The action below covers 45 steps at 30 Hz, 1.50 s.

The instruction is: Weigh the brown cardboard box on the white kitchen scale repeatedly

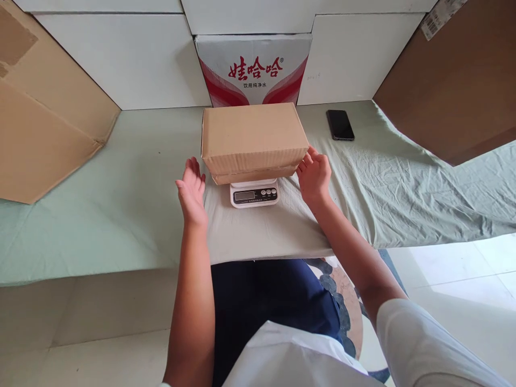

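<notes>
Surface (121,177): green cloth, carrying all.
Cardboard box (253,138): rests atop kitchen scale (253,193), between both hands, long axis running left to right.
Left hand (192,189): open, just beside the box.
Right hand (314,174): open, fingertips at the box's corner.

Both forearms are bare and reach forward from the bottom of the frame toward twelve o'clock, roughly parallel, the right one angled slightly from five o'clock inward.

The left hand (191,192) is open, palm turned inward toward three o'clock, fingers straight and close together, pointing up toward twelve, thumb on the near side. It grips nothing.

The right hand (315,174) mirrors it at three o'clock of the left, palm facing nine o'clock, fingers loosely curled and slightly spread. Its fingertips (309,157) seem to graze something, though the angle leaves actual contact unclear. The wrist is bent a little back.

A white short sleeve covers the right upper arm at five o'clock.
</notes>
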### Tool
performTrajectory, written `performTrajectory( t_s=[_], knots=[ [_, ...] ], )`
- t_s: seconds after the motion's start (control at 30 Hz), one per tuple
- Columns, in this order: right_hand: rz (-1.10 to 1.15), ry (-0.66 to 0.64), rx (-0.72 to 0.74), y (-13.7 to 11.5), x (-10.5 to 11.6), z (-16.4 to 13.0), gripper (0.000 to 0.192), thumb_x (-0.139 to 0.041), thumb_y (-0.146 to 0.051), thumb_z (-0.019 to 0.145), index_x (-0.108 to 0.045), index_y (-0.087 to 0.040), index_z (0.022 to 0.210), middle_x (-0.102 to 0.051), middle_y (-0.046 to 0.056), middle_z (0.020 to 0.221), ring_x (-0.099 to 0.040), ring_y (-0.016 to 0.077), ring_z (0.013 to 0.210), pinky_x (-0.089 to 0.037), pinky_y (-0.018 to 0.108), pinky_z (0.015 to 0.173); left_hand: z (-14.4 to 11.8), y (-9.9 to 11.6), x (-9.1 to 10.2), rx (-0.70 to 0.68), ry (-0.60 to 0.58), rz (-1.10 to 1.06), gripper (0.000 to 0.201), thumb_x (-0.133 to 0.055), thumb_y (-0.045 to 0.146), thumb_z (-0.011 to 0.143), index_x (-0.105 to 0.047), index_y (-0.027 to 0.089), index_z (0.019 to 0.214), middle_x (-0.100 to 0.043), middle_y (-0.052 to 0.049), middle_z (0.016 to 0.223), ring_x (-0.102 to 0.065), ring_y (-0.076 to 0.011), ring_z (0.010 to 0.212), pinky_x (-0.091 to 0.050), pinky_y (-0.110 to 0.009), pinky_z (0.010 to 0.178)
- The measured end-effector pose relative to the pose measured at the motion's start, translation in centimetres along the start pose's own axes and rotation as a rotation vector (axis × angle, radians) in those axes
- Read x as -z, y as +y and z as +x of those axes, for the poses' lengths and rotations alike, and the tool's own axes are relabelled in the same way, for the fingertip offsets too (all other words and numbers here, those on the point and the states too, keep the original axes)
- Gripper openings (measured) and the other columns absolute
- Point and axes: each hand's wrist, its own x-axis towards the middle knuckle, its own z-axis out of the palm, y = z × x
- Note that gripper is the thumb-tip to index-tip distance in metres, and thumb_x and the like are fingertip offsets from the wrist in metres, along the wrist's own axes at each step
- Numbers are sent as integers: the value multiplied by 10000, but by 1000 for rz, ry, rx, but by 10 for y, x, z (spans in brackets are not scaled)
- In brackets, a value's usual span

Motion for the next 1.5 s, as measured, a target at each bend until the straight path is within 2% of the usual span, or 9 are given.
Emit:
performTrajectory(
  t_s=[0.4, 0.53, 0.67, 0.77, 0.87, 1.0, 1.2, 1.37, 1.5],
  knots=[
    [-18, -24, 12, -2, -1, 0, 399, -527, -555, 826, -635, -302, 1115, -707, 28, 1308, -597, 281, 1372, -442, 505, 1234, -3, 2, -2, 12, -17, -27, 858, -214, 849, 916, -496, 342, 1548, -355, -48, 1729, -280, -252, 1626, -301, -446, 1305],
    [-38, -47, 42, 0, -2, 0, 419, -538, -517, 819, -618, -317, 1179, -690, 13, 1353, -580, 265, 1395, -415, 501, 1258, -4, 4, -5, 36, -28, -27, 875, -266, 861, 898, -525, 317, 1533, -376, -69, 1717, -294, -274, 1620, -297, -451, 1305],
    [-160, -77, 145, 4, -6, -6, 522, -609, -475, 809, -562, -369, 1318, -633, -13, 1438, -522, 249, 1440, -397, 512, 1268, -7, 7, -9, 58, -80, -16, 949, -325, 904, 846, -552, 272, 1516, -441, -125, 1675, -360, -328, 1588, -299, -501, 1299],
    [-236, -137, 238, 6, -8, -14, 525, -643, -432, 810, -568, -374, 1326, -617, -16, 1438, -486, 250, 1449, -358, 489, 1301, -9, 6, -12, 61, -84, 0, 990, -373, 932, 802, -567, 262, 1505, -468, -144, 1655, -383, -355, 1572, -305, -524, 1293],
    [-258, -178, 241, 7, -10, -18, 430, -634, -427, 826, -613, -349, 1249, -649, 0, 1354, -525, 262, 1374, -366, 475, 1295, -9, 3, -12, 73, -76, 15, 985, -392, 933, 795, -568, 271, 1503, -479, -140, 1648, -389, -350, 1570, -293, -519, 1299],
    [-231, -197, 217, 9, -10, -15, 389, -614, -442, 835, -621, -346, 1212, -646, -10, 1372, -525, 255, 1371, -382, 468, 1287, -9, 3, -12, 60, -83, 24, 940, -393, 908, 824, -589, 267, 1483, -490, -139, 1641, -385, -336, 1576, -284, -497, 1305],
    [-227, -187, 253, 10, -12, -17, 428, -599, -486, 847, -588, -368, 1258, -607, -30, 1441, -471, 245, 1441, -359, 460, 1311, -11, 4, -12, 64, -96, 15, 937, -387, 903, 831, -555, 283, 1514, -450, -121, 1671, -376, -325, 1582, -285, -485, 1306],
    [-254, -163, 269, 16, -13, -17, 398, -610, -499, 830, -601, -352, 1200, -623, 2, 1356, -530, 259, 1338, -391, 473, 1278, -11, 5, -13, 67, -99, 20, 949, -393, 916, 816, -576, 274, 1491, -451, -124, 1670, -371, -334, 1583, -276, -491, 1308],
    [-264, -186, 281, 20, -10, -13, 487, -627, -558, 819, -575, -358, 1260, -612, 15, 1349, -517, 276, 1351, -401, 485, 1263, -10, 4, -13, 4, -160, 9, 852, -422, 843, 874, -582, 266, 1480, -480, -122, 1651, -396, -332, 1571, -314, -463, 1294]
  ],
)
